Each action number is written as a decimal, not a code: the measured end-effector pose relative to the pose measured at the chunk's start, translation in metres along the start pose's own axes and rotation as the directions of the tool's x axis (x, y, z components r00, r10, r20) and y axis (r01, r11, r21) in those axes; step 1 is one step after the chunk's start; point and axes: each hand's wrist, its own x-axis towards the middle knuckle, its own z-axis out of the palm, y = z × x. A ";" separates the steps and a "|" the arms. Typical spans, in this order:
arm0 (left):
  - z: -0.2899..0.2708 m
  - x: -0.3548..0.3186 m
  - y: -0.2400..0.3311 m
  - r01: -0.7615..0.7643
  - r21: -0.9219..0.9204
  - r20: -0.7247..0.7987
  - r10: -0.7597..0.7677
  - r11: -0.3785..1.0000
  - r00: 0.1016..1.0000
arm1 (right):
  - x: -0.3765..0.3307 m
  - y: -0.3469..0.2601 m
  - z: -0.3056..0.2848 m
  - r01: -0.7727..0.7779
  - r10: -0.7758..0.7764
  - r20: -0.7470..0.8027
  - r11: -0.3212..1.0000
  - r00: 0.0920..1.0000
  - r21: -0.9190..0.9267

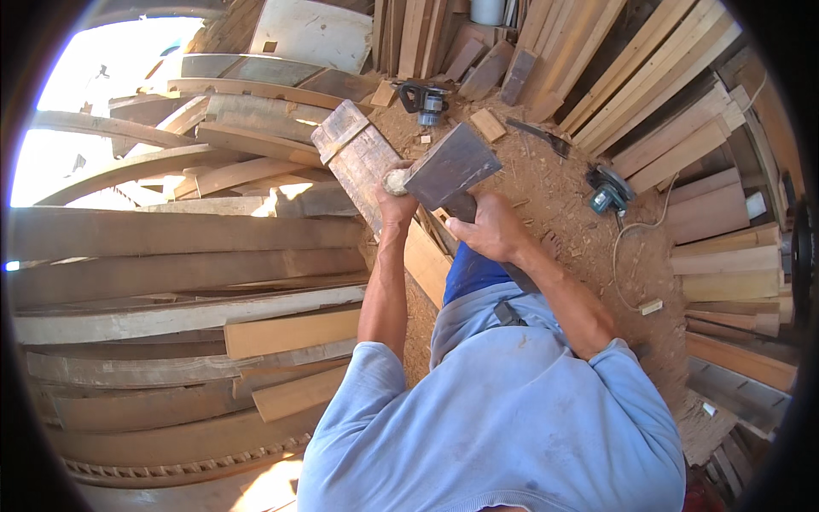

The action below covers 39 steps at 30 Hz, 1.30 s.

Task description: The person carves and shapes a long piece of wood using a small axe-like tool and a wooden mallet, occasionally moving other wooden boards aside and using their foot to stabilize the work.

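Observation:
My right hand (493,229) is wrapped round the dark handle of a mallet (452,168), whose big block-shaped head is raised in front of me. The handle runs back under my wrist towards my waist. Just left of the mallet head, my left hand (397,203) is closed round an upright tool, apparently a chisel (396,181). Only its round, pale, battered handle end shows; the blade is hidden below my hand. Beneath my hands a light timber piece (428,264) lies along a worn plank (363,162) with a strip fixed across its far end.
Stacked boards (188,239) fill the left side. More planks (708,205) lean along the right and back. On the shavings-covered floor (546,192) lie a corded circular saw (607,189), another power tool (424,102), a wood block (489,125) and a dark flat tool (539,135).

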 end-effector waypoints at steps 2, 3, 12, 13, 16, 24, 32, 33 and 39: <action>0.002 -0.004 0.013 -0.108 0.197 0.123 0.084 0.974 0.989 | -0.009 -0.009 -0.013 -0.009 0.011 -0.051 0.999 0.999 0.039; 0.004 -0.006 0.019 -0.045 0.170 0.116 0.026 0.984 0.993 | -0.014 -0.013 -0.021 -0.014 0.018 -0.074 0.998 0.997 0.059; 0.019 -0.009 0.041 0.052 0.188 0.167 -0.084 0.981 0.982 | -0.042 -0.054 -0.079 0.158 -0.122 -0.332 0.984 0.935 0.083; 0.020 -0.010 0.041 0.043 0.180 0.175 -0.075 0.983 0.982 | -0.043 -0.053 -0.080 0.191 -0.143 -0.369 0.977 0.918 0.097; 0.023 -0.015 0.052 -0.074 0.329 0.240 -0.007 0.942 0.971 | -0.048 -0.050 -0.090 0.108 -0.066 -0.343 0.989 0.937 0.103; 0.036 -0.024 0.048 -0.201 0.351 0.296 0.095 0.914 0.950 | 0.002 -0.016 -0.035 0.450 -0.411 -0.566 0.890 0.714 -0.079; 0.023 -0.033 0.034 -0.080 0.327 0.310 -0.027 0.942 0.951 | 0.009 0.034 -0.017 0.008 -0.081 -0.138 0.887 0.987 -0.461; 0.022 -0.032 0.034 -0.060 0.285 0.289 -0.026 0.957 0.957 | 0.007 0.030 -0.016 0.033 -0.112 -0.190 0.925 0.975 -0.379; 0.009 -0.047 0.042 -0.189 0.357 0.366 0.049 0.915 0.929 | 0.020 0.046 0.005 -0.033 0.034 -0.010 0.814 0.999 -0.580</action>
